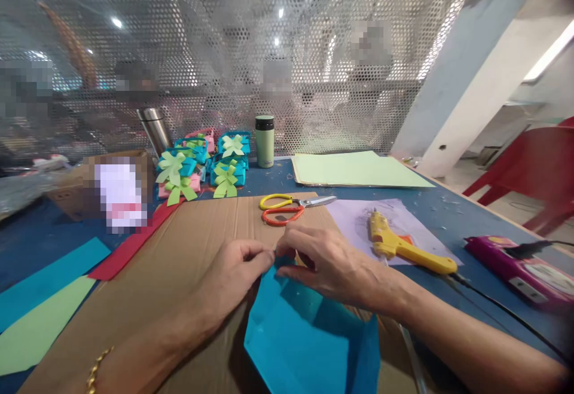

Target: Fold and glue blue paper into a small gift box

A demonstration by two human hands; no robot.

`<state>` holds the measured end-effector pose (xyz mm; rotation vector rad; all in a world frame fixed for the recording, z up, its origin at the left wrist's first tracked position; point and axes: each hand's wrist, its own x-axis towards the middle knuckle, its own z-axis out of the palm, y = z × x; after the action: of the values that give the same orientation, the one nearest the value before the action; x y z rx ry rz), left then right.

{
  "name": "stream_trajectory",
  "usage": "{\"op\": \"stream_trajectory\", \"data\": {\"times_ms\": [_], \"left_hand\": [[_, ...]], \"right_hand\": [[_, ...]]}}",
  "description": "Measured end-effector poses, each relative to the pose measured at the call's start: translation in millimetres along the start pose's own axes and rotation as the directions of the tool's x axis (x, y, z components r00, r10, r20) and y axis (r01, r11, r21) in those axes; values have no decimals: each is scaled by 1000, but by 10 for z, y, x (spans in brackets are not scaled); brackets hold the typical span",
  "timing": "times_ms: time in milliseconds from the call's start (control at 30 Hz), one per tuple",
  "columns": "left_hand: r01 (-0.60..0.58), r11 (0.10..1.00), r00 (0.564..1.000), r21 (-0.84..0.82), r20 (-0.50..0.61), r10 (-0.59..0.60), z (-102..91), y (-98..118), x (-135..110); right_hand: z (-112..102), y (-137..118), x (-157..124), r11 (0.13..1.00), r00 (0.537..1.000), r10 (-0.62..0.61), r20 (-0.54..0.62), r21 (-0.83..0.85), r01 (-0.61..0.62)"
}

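Note:
A blue paper piece with folded-up edges (309, 340) lies over the brown cardboard sheet (179, 262) in front of me. My left hand (242, 265) pinches its far left corner between thumb and curled fingers. At the same corner, my right hand (318, 256) grips the paper's edge, thumb underneath and fingers bent over the top. The fingertips of both hands nearly meet there and hide the corner itself. Just beyond the hands rest scissors (293, 208) with one yellow and one red handle. To the right, a yellow glue gun (399, 244) lies on a purple paper sheet (354, 211).
Several blue and pink paper pieces with green bows (226, 176) stand at the back, beside a green tumbler (265, 143) and a steel flask (155, 131). Pale green sheets (359, 170) lie back right. A purple power strip (520, 268) feeds the glue gun's cord. Paper strips (54, 274) lie left.

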<state>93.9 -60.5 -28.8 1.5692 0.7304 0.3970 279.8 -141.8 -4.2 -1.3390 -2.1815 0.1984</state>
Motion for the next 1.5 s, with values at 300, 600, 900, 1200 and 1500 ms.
{"op": "stream_trajectory", "data": {"times_ms": [300,600,900,1200,1500], "left_hand": [[-31,971,988,237,-139,66,-103,33,60],[-174,848,933,500,-192,305,-58,178,-8],[-151,959,984,239,-56,169,-24,176,-44],[-24,1000,1000,-7,-15,24,-26,101,23],[69,997,987,-29,149,-64,-134,164,-1]], "right_hand": [[-276,-37,33,977,969,73,235,178,-116],[-171,135,22,986,986,156,56,-66,-152],[-100,98,32,951,915,262,307,81,-299],[23,225,41,963,959,13,284,255,-89],[-145,172,63,970,1000,-27,-11,241,29]]}}
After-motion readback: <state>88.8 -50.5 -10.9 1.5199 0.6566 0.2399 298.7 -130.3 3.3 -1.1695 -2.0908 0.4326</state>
